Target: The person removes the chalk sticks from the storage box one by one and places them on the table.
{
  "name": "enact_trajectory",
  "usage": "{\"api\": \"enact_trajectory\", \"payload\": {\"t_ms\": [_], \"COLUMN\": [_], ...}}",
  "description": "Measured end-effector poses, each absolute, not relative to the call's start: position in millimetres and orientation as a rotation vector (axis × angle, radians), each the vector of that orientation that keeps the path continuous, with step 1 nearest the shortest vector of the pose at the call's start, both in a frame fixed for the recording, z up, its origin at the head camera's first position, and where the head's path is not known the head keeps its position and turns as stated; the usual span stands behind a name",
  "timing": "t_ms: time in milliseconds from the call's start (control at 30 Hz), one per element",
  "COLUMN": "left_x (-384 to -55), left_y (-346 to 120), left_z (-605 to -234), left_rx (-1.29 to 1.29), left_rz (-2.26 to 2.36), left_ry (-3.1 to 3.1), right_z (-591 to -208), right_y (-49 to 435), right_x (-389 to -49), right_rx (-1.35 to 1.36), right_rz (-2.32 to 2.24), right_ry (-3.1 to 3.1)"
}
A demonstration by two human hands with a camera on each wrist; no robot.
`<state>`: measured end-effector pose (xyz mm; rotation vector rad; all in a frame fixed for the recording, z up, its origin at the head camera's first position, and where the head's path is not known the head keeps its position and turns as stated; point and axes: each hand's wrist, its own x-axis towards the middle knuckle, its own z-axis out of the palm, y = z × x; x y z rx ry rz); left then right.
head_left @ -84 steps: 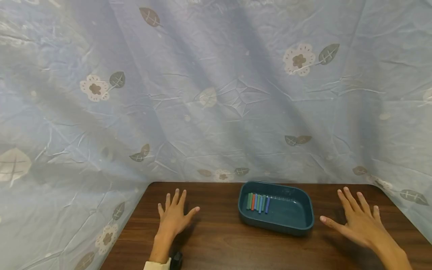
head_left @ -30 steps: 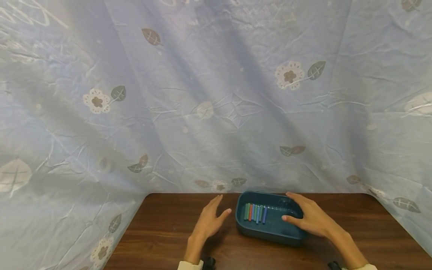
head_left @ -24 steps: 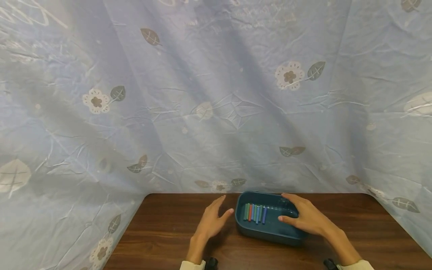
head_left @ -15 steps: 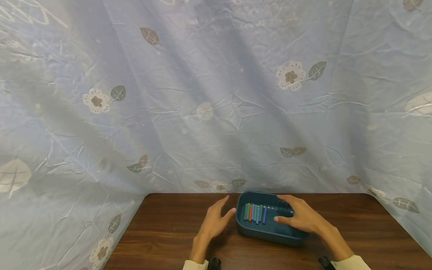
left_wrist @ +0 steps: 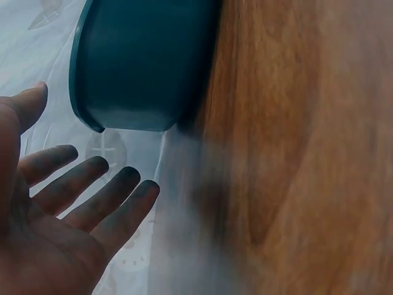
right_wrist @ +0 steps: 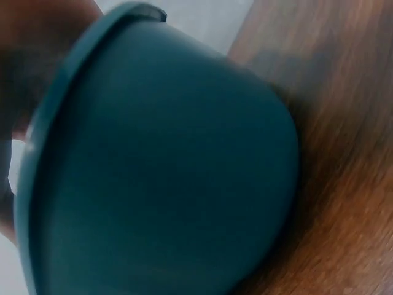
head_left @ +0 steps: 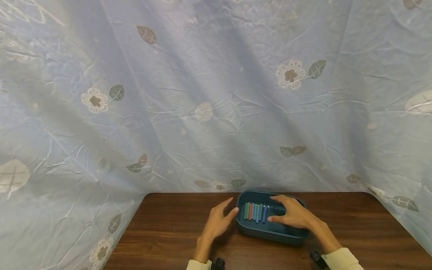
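A dark teal tray (head_left: 266, 234) with rounded corners stands on the wooden table. Inside it, toward the left end, several short thin coloured sticks (head_left: 255, 213) in green, red and blue lie side by side. My right hand (head_left: 294, 214) reaches over the tray's right part, thumb and fingers apart, its fingertips close to the rightmost blue stick. Just left of the tray is my left hand (head_left: 217, 221), its thumb near the rim; the left wrist view shows its fingers (left_wrist: 98, 203) spread with nothing between them. In the right wrist view the tray's wall (right_wrist: 172, 153) hides most of the right hand.
The brown wooden table (head_left: 162, 232) spreads out on both sides of the tray. Behind its far edge hangs a pale blue curtain (head_left: 216, 142) with flower and leaf prints, also closing off the left and right sides. Each wrist carries a black band-mounted device (head_left: 318, 259).
Both hands have come inward from wide apart on the table. Lately the right hand has slid left over the tray toward the sticks, and the left has edged right to the rim.
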<state>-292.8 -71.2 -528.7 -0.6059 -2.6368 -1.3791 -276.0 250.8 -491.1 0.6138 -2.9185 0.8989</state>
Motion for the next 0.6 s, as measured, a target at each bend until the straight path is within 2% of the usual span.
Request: {"api": "enact_trajectory", "payload": {"t_ms": [600], "left_x": [-293.7], "left_y": [-64.1], "left_z": [-538.9], "left_rx": [-0.559], "left_rz": [-1.437], "left_ry": [-2.624], "right_z": [-507.2], "right_y": [250.3], "right_x": [-289.7], "right_rx": [0.62], "right_rz": [1.061], "right_ry": [-2.952]}}
